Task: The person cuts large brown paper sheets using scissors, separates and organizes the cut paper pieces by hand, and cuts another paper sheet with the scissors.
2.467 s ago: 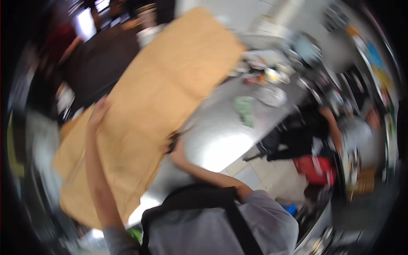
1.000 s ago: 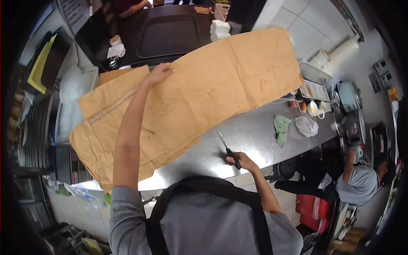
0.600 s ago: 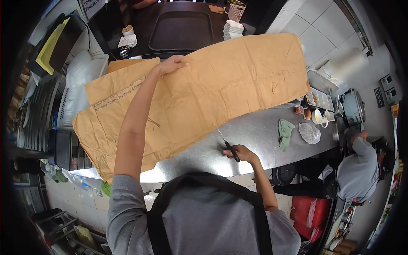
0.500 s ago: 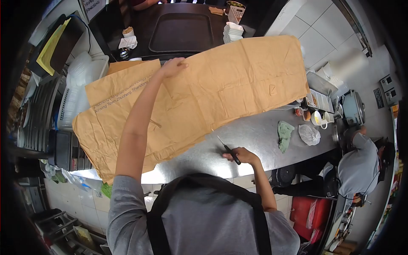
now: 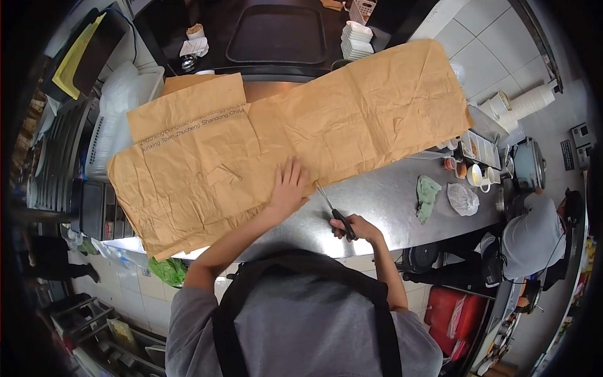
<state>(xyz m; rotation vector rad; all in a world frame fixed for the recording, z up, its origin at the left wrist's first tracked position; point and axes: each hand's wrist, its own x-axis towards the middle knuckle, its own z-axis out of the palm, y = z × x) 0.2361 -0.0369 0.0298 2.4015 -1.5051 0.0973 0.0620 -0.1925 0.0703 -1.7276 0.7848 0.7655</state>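
A long sheet of creased brown paper (image 5: 377, 119) with printed lettering at its left lies slantwise over the steel counter (image 5: 383, 195). My left hand (image 5: 291, 187) rests on the paper near its front edge, palm down with fingers extended and holding nothing. To the right of it, my right hand (image 5: 353, 228) is closed around the black handles of a pair of scissors (image 5: 340, 220). The slim metal blades point away from me, their tips right at the paper's front edge, close to my left fingers.
A green cloth (image 5: 428, 198) and a knotted plastic bag (image 5: 463, 198) lie at the right, near small cups (image 5: 475, 174). Beyond the paper is a dark tray (image 5: 276, 34). Plastic lids (image 5: 119, 119) fill a basket at left. Another person (image 5: 531, 232) works at far right.
My left hand has come down from the paper's far edge to near its front edge, beside the scissors. The scissors have shifted only slightly. The camera view has tilted a little.
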